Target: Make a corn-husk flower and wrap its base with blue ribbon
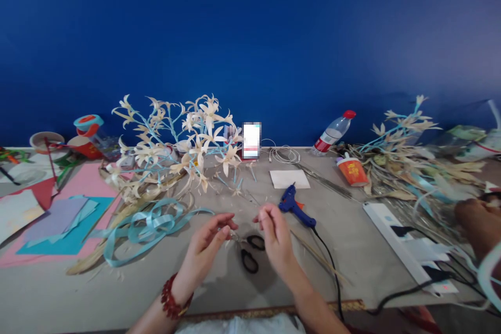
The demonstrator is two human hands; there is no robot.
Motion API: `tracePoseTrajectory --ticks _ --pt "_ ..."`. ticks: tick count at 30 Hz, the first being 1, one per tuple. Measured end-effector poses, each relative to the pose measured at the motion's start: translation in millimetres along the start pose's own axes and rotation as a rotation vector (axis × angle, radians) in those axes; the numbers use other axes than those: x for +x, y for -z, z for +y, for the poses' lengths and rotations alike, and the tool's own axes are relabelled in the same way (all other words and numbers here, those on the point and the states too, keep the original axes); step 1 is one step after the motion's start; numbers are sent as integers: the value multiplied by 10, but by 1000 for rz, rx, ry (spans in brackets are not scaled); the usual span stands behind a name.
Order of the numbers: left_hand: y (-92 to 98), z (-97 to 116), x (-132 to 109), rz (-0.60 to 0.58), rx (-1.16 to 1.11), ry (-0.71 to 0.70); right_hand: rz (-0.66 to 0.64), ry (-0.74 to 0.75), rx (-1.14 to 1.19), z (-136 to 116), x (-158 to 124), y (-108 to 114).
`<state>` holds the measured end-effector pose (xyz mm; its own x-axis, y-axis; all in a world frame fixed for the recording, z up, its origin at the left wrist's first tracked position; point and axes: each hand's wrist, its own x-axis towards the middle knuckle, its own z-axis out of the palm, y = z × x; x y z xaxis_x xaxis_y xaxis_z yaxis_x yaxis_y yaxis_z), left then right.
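My left hand (209, 240), with a red bead bracelet (171, 297) at the wrist, is over the table left of the scissors. Its fingers curve loosely, a gap shows between thumb and forefinger, and I see nothing held. Facing it, my right hand (276, 232) has its fingers closed in a pinch; anything in them is too small to make out. Between the hands lie scissors (249, 258) with black handles, their blades pointing toward my left fingertips. A blue glue gun (296, 206) rests beyond my right hand. Light blue ribbon (144, 227) lies loosely coiled left of my left hand.
Pale flowers on blue stems (203, 141) stand at the back left. Coloured paper (66, 224) lies at left. A bottle (332, 133) leans by the wall. A power strip (407, 250) with cables is at right, near another person's hand (475, 224). A phone (251, 140) stands behind.
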<state>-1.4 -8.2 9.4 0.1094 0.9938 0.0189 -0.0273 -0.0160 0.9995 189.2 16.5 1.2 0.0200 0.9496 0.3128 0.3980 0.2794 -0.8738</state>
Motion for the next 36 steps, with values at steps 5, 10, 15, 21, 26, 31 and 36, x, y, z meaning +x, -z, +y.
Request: tracePoseTrajectory --ticks 5,10,15,21,26,31,36 --pt "168 -46 5 179 620 -336 31 -119 79 149 97 191" --pt "29 4 -26 140 890 -538 -196 -266 379 -19 -1 6" --pt "-90 35 -33 150 913 -580 -239 -536 809 -157 -105 -235" --pt "-89 40 -14 174 888 -594 -186 -606 863 -159 -152 -348" --pt "-105 74 7 201 860 -638 -153 -540 774 -143 -196 -372" --pt "-100 131 13 172 853 -661 -200 -439 602 -163 -198 -300" --pt "2 53 -3 109 690 -545 -279 -243 343 -106 -189 -213"
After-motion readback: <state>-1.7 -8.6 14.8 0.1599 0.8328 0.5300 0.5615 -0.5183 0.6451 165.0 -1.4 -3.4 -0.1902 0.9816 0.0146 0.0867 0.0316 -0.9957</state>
